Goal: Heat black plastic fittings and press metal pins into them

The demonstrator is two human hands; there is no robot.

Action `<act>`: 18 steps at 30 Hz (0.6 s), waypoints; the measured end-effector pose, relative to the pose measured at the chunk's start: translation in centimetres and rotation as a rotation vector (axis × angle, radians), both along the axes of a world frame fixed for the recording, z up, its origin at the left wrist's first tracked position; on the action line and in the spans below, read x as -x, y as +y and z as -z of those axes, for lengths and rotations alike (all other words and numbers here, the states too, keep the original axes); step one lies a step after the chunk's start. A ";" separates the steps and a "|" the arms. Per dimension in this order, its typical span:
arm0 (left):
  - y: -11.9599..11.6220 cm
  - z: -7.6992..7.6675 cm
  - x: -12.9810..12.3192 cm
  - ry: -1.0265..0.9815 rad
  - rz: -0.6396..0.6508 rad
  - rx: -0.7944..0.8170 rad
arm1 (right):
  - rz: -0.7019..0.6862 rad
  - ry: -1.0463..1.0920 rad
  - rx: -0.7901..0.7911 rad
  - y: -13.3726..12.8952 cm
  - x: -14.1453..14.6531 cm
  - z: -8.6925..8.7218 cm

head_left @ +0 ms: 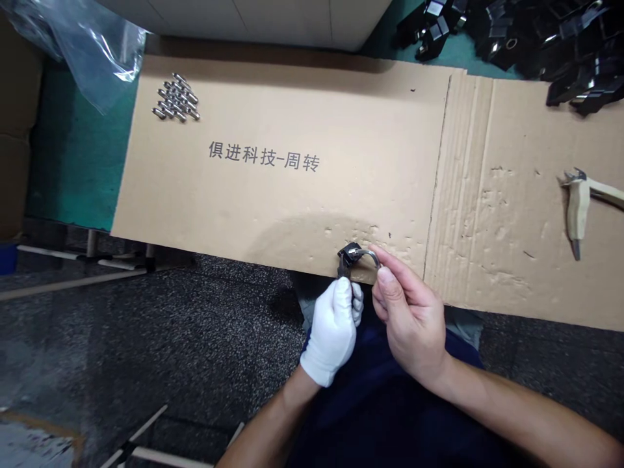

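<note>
My left hand (335, 328), in a white glove, is closed with its thumb on a small black part (345, 257) at the front edge of the cardboard. My right hand (414, 318) is bare and pinches a curved metal piece (371, 252) between thumb and fingers. The far end of that piece bends over and meets the black part; the end inside my right hand is hidden. Whether the two pieces are joined I cannot tell.
Cardboard sheets (302, 201) cover the green table (73, 162). Several small metal pins (176, 99) lie at the back left, near a clear plastic bag (104, 58). Black parts (511, 39) are heaped at the back right. Pliers with pale handles (578, 208) rest on the right.
</note>
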State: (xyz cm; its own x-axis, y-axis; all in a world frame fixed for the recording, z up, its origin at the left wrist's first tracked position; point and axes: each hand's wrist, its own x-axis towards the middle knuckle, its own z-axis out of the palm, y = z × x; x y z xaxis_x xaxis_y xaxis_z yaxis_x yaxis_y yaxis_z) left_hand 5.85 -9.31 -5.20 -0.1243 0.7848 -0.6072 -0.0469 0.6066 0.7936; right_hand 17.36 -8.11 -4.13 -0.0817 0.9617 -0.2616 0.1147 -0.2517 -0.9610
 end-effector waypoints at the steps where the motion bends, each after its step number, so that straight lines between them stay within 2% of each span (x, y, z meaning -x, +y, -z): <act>1: 0.0 0.0 0.0 0.003 0.004 -0.006 | 0.072 0.044 0.041 0.1 0.1 0.0; 4: -0.1 0.0 -0.1 0.019 0.007 -0.021 | 0.197 0.151 0.118 0.2 0.3 -0.2; 18: -0.2 0.2 -0.3 0.036 0.006 -0.034 | 0.254 0.238 0.086 -0.1 0.9 0.3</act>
State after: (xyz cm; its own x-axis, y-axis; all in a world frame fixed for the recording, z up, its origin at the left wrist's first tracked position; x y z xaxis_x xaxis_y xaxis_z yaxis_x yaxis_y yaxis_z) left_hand 6.15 -9.53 -5.36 -0.1404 0.8057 -0.5754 -0.0145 0.5794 0.8149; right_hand 16.44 -8.24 -4.44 0.0894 0.9345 -0.3446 -0.1863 -0.3242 -0.9275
